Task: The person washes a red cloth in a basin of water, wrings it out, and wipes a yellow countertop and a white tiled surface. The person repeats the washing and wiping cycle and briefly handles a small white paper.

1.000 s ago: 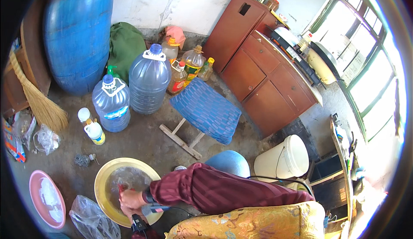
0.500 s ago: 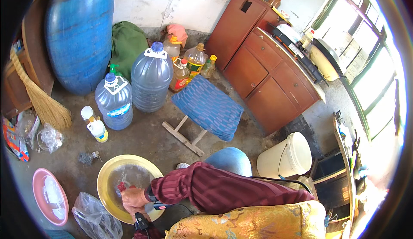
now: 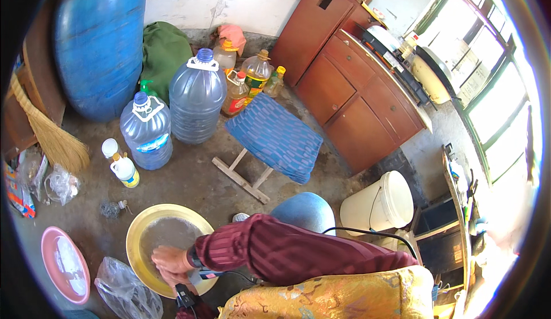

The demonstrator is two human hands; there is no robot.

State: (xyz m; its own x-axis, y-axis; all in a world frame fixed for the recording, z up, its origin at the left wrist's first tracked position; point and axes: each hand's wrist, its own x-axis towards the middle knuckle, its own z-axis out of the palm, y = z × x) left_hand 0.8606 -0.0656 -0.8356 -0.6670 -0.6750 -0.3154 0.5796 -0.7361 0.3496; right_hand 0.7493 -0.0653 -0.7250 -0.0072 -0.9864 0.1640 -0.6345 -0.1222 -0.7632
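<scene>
Both hands are low in a yellow basin (image 3: pixel 138 233) of cloudy greyish water on the floor. My right hand (image 3: pixel 170 258), below a maroon striped sleeve, has its fingers curled downward at the water, and whatever they hold is hidden. Just below and against it is my left hand (image 3: pixel 175 279), with a dark band at its wrist. Its fingers are covered by the right hand and the water, so their state does not show.
Left of the basin lie a clear plastic bag (image 3: pixel 123 290) and a pink basin (image 3: pixel 47 267). Beyond stand a white bottle (image 3: pixel 125 171), large water jugs (image 3: pixel 198 103) and a blue cloth-covered stool (image 3: pixel 275 138). A white bucket (image 3: pixel 367 207) stands to the right.
A small red piece visible at my fingers earlier is now out of sight. The right hand has shifted slightly in the basin, and the whole view has moved a little.
</scene>
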